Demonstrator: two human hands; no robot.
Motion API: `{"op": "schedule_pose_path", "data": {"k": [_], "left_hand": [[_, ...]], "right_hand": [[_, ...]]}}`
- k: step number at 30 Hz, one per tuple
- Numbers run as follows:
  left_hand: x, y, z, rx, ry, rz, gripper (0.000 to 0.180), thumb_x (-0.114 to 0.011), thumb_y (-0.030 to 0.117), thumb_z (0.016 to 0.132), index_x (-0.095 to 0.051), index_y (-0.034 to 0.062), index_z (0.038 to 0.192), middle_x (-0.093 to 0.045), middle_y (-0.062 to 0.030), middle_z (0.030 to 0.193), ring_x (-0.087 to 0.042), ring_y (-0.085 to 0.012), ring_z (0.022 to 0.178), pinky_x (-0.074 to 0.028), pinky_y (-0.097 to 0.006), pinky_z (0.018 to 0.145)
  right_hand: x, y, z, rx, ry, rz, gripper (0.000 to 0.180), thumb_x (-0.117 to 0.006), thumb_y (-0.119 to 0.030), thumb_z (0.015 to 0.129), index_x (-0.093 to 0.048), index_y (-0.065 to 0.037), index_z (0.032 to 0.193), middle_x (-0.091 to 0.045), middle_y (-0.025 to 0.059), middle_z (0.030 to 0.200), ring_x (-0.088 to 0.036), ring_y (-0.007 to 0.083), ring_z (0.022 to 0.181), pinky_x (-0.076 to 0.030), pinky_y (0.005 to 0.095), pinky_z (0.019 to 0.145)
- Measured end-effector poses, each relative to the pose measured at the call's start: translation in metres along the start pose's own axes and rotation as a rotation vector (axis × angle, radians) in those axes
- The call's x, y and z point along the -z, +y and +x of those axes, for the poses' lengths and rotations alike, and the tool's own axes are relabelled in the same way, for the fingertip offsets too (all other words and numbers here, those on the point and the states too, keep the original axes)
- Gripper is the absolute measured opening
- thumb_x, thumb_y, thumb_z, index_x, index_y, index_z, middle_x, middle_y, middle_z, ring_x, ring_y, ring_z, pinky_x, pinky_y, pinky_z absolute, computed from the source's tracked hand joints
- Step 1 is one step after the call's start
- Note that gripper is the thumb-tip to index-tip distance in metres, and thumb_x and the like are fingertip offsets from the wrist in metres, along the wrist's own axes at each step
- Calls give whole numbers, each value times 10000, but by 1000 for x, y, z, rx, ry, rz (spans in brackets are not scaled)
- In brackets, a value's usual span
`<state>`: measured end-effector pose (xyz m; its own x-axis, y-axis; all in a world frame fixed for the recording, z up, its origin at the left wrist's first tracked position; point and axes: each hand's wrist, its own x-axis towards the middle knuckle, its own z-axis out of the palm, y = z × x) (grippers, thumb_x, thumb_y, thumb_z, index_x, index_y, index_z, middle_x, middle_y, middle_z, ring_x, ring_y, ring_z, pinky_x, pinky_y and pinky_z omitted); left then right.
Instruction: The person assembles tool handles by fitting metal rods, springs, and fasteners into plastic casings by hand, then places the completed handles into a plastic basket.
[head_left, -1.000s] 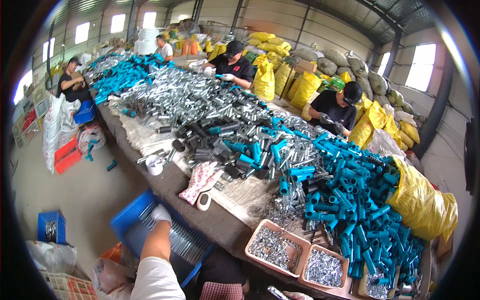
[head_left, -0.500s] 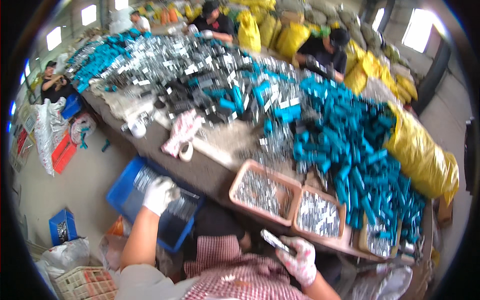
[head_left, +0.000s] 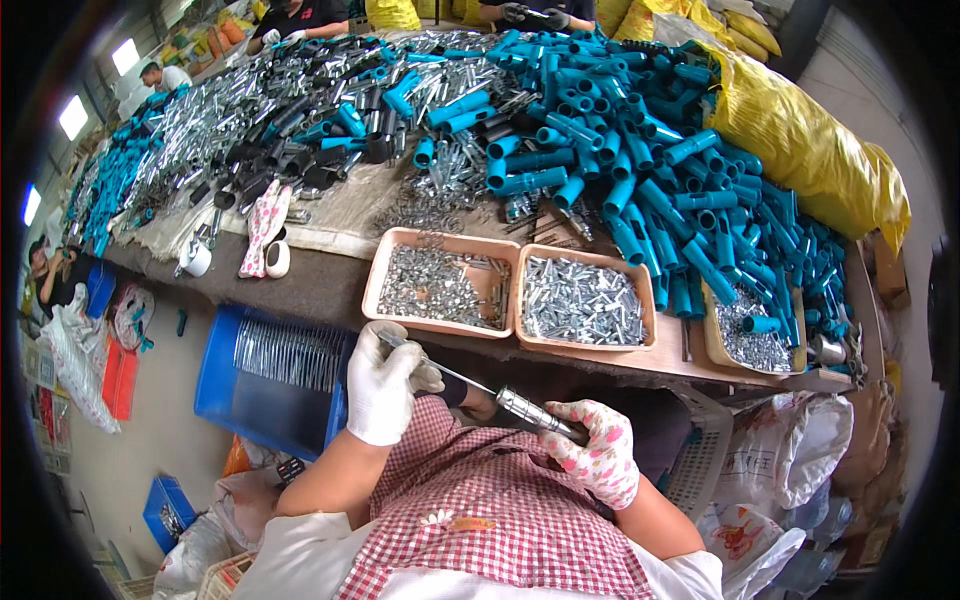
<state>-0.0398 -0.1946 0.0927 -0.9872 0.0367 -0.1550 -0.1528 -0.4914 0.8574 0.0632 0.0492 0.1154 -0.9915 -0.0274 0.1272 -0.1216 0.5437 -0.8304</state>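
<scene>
"Silver on silver, right there! What have you got hold of?"

"Slim metal rod (head_left: 455, 373) in my left hand (head_left: 381, 395), thumb and fingers pinched shut on one end, white glove just right of the blue bin (head_left: 265, 408). Farther right of that bin, my right hand (head_left: 598, 448), flowered glove, is curled snugly round the dark end of a ribbed metal cylinder (head_left: 527, 408)."

"And how do you do this bit well?"

"Alignment, I'd say! Rod and cylinder on one straight line, right hand firm, left hand light, so nothing binds or bends."

"So where are the two pieces?"

"Between my hands, right of the bin, in front of my checked apron (head_left: 480, 490). The rod slants rightward, away from the bin, its far end at the near end of the cylinder. Inside or only touching? Can't tell from here! More thin rods (head_left: 287, 356) lie in a row inside the bin, and right of it, up on the table, sit two pinkish trays (head_left: 430, 322) of small metal parts."
</scene>
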Motion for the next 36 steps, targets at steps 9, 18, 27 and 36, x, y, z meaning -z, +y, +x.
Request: {"op": "schedule_pose_path", "data": {"k": [9,18,27,36], "left_hand": [[-32,-14,-21,99,-141,195,111,-483,-2,928,-524,-18,1030,-617,-124,813,-673,-214,627,-604,-339,549],[-44,-8,-15,306,-422,251,251,-400,127,1000,-532,-80,1050,-643,-181,863,-695,-276,696,-615,-378,627],[-35,-18,0,367,-545,413,262,-478,120,1006,-588,-97,1104,-668,-176,942,-691,-235,786,-591,-341,743],[-42,-25,-20,324,-401,206,305,-464,108,1013,-539,-143,1170,-661,-208,993,-704,-253,839,-603,-323,741]], "right_hand": [[12,11,-6,-313,-87,368,348,-728,-138,818,-662,42,1109,-699,67,857,-622,65,725,-512,230,657],[24,21,-2,-389,-128,601,319,-714,-71,816,-654,43,1108,-666,28,841,-585,42,703,-485,204,632],[26,21,-2,-492,-122,718,319,-703,-54,815,-645,62,1107,-661,36,826,-576,50,678,-465,195,606],[21,15,11,-105,-172,280,511,-778,-141,770,-598,36,1214,-689,80,912,-631,104,779,-504,270,687]]}}
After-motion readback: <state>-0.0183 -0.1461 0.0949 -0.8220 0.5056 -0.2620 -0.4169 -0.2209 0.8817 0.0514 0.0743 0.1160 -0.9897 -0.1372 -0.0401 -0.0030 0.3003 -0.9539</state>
